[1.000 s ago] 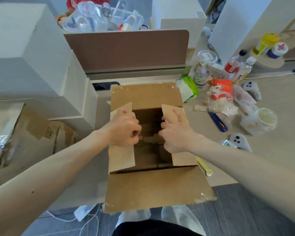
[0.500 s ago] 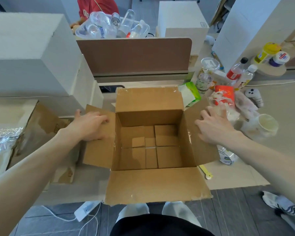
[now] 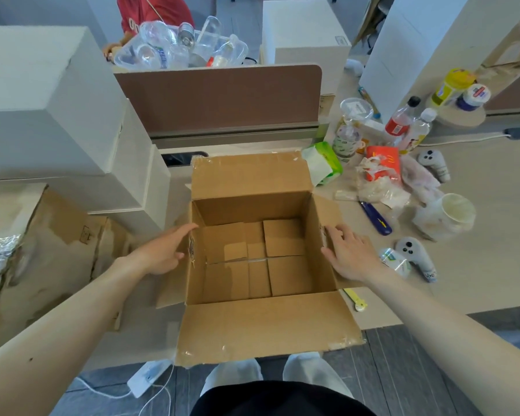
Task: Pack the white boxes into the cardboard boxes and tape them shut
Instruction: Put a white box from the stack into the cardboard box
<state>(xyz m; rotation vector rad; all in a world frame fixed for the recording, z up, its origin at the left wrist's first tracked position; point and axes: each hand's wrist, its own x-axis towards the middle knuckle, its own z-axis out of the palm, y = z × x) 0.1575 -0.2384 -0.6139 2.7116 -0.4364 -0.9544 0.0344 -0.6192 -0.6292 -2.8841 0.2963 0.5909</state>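
Observation:
An open cardboard box (image 3: 252,178) stands on the table edge in front of me, all flaps folded outward, nothing inside but its taped bottom flaps. My left hand (image 3: 162,250) lies flat with straight fingers against the box's left side, pressing that flap down. My right hand (image 3: 348,253) rests flat on the right flap, fingers spread. Stacked white boxes (image 3: 42,94) sit at the left, touching nothing I hold. Two more white boxes (image 3: 306,40) (image 3: 409,46) stand at the back.
A flattened cardboard sheet (image 3: 54,244) lies left of the box. Right of it are a blue cutter (image 3: 376,217), a white cup (image 3: 448,217), game controllers (image 3: 415,256), bottles (image 3: 400,121) and wrappers. A brown divider (image 3: 222,97) runs behind; a person in red (image 3: 153,10) sits beyond.
A second ago both hands gripped the side flaps over the opening. They spread the flaps outward, and have since come back in against the box's sides.

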